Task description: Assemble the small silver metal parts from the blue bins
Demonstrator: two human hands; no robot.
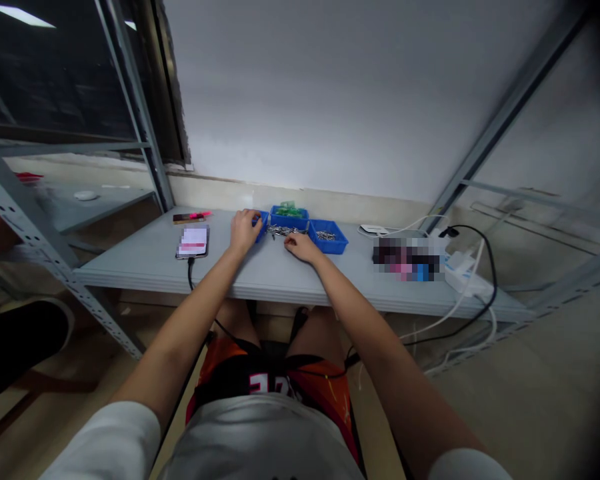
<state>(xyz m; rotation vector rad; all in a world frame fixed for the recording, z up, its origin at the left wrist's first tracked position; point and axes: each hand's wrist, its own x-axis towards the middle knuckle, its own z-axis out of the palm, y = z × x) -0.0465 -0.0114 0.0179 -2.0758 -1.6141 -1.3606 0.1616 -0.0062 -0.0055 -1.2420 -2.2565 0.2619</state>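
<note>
My left hand (243, 229) rests on the grey shelf top (260, 270) with its fingers curled against the left blue bin (261, 222). My right hand (301, 247) lies just in front of a small pile of metal parts (281, 231), fingertips pinched at the pile's edge; what they hold is too small to make out. Behind the pile stands a blue bin with green pieces (289, 213). To its right a blue bin with metal screws (329, 236) sits next to my right hand.
A phone (193, 241) with a cable lies left of my left hand, with a pink pen and a dark strip (189, 217) behind it. A white power strip (463, 272) with black and white cables sits at the right. Metal rack posts (40, 230) frame both sides.
</note>
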